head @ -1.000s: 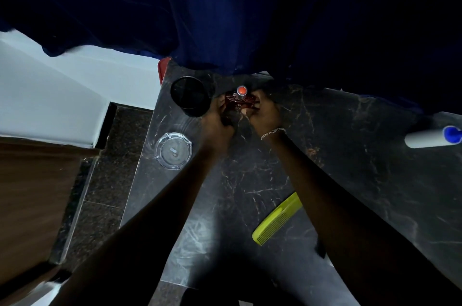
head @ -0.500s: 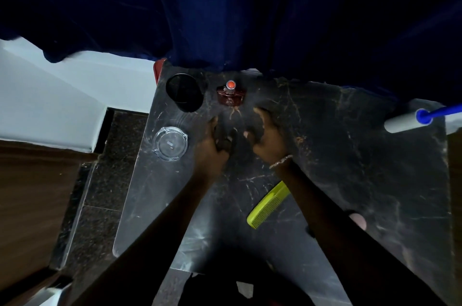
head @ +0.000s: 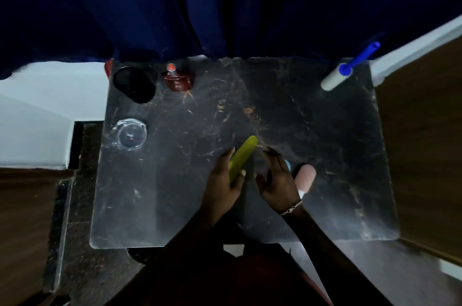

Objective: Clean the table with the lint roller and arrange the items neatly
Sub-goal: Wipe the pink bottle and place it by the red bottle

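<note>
On the surface (head: 325, 155): one lint roller (head: 336, 77), one yellow-green comb (head: 243, 155), one black cup (head: 133, 84), one clear glass ashtray (head: 130, 133), one dark red bottle (head: 178, 80), one pinkish object (head: 305, 177), partly hidden. Two hands.

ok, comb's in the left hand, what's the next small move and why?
Probably carry the yellow comb, held by the left hand, toward the far-left group, near the glass ashtray. The black cup and red bottle already stand there.

Left hand (head: 222, 183) gripping; right hand (head: 277, 180) spread.
</note>
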A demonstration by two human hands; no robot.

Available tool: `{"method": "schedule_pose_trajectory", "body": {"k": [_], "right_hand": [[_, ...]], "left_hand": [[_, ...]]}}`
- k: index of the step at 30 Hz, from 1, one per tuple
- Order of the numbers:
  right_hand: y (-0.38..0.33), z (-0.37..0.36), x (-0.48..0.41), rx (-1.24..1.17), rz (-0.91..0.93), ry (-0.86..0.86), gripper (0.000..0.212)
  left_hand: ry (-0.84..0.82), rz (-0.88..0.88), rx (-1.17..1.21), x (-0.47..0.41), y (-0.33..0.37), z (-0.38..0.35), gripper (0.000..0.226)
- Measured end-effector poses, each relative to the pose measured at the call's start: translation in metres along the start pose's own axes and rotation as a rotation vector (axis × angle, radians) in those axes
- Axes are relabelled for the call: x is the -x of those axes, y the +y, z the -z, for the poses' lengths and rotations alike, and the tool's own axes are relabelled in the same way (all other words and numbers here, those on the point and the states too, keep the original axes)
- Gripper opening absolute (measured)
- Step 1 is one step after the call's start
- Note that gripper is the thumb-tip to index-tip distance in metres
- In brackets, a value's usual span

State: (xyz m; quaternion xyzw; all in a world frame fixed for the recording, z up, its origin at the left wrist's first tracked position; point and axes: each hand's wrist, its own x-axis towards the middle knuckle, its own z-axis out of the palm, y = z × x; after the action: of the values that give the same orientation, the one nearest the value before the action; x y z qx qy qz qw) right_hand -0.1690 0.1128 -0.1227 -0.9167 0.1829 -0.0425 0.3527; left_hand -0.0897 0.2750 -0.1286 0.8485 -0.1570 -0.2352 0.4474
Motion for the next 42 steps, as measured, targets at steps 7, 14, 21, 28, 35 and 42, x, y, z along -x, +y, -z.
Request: {"method": "schedule_pose_trajectory", "body": {"k": [7,14,21,28,35,42], "right_hand": [[0.05,0.043,0.032,0.042,-0.248,0.168,0.052],[0.096,0.068,0.04,-0.132,-0.741,0.17,0.051],[0.108,0.068,0.034,-0.321,-0.828,0.015,0.032],[0.106,0.058,0.029,-0.347,-0.823,-0.037,0.027],[0.105,0.063,0.032,-0.343,-0.824,0.007,0.026],[0.098,0.065,0.029,-0.291,-0.774,0.036,0.016]], "left_hand": [[-0.146,-0.117,-0.106,0.006,0.049,-0.072,0.063],[-0.254,-0.046,-0.265,-0.009,0.085,-0.12,0.05],[-0.289,0.032,-0.467,-0.019,0.105,-0.148,0.033],[-0.328,0.111,-0.531,-0.026,0.106,-0.16,0.032],[-0.277,0.156,-0.37,-0.03,0.102,-0.165,0.032],[-0.206,0.199,-0.231,-0.029,0.103,-0.166,0.026]]}}
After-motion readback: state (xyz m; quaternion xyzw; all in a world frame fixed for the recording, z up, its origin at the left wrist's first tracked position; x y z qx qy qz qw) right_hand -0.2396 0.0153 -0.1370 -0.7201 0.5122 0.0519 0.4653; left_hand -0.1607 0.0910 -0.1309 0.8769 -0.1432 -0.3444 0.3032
